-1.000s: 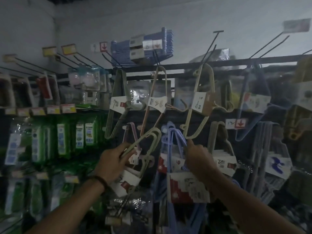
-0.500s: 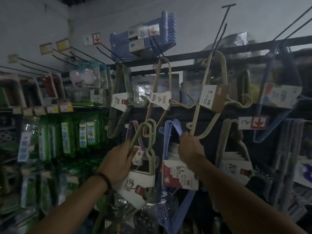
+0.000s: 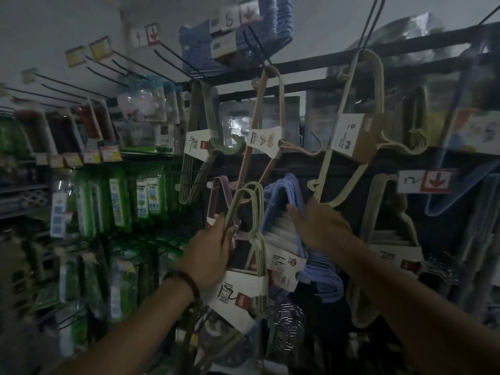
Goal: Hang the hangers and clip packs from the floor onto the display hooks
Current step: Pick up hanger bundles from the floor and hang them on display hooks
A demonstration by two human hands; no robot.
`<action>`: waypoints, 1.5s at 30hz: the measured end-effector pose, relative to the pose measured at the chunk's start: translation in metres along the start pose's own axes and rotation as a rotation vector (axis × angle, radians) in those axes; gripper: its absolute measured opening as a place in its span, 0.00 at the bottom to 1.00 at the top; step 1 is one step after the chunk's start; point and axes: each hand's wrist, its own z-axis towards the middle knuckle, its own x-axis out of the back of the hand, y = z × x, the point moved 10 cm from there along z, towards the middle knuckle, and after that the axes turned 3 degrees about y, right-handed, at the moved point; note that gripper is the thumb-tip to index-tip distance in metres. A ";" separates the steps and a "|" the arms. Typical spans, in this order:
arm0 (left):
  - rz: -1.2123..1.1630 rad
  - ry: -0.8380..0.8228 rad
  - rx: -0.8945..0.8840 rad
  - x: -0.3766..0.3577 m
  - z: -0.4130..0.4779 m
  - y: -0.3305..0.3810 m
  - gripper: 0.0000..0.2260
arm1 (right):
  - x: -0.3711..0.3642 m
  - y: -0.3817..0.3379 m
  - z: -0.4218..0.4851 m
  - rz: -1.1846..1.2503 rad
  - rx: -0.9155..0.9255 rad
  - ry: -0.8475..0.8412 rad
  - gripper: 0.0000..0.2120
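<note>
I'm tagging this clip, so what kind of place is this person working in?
Most likely a household-goods shop aisle: banded packs of hangers hang from display hooks, a handwritten number tag carries a red arrow, and green packaged goods fill the rack at left.

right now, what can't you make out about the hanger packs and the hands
Head view only:
Whether the green hanger pack in the left hand is over a hook yet: its loops and the dark hide the hook tip.
Whether the right hand grips or just pushes the blue hanger pack: its back covers most fingers.
Print on the green packets at left: blurred.
The floor: below the bottom edge.
</note>
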 end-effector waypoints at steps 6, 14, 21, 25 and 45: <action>-0.142 -0.027 0.041 -0.012 -0.014 0.042 0.07 | 0.068 -0.033 -0.106 0.323 0.361 0.109 0.20; -0.490 -0.148 0.067 -0.049 -0.045 0.155 0.05 | 0.084 0.034 -0.171 -0.014 0.065 -0.001 0.11; -0.583 -0.183 -0.013 -0.100 -0.078 0.293 0.12 | 0.179 0.132 -0.231 -0.400 -0.068 0.134 0.08; -0.476 -0.273 -0.065 -0.142 -0.088 0.380 0.16 | 0.225 0.204 -0.256 -0.441 -0.161 0.171 0.09; -0.117 -0.194 -0.623 -0.353 -0.069 0.651 0.31 | 0.371 0.540 -0.176 -0.490 -0.024 0.299 0.12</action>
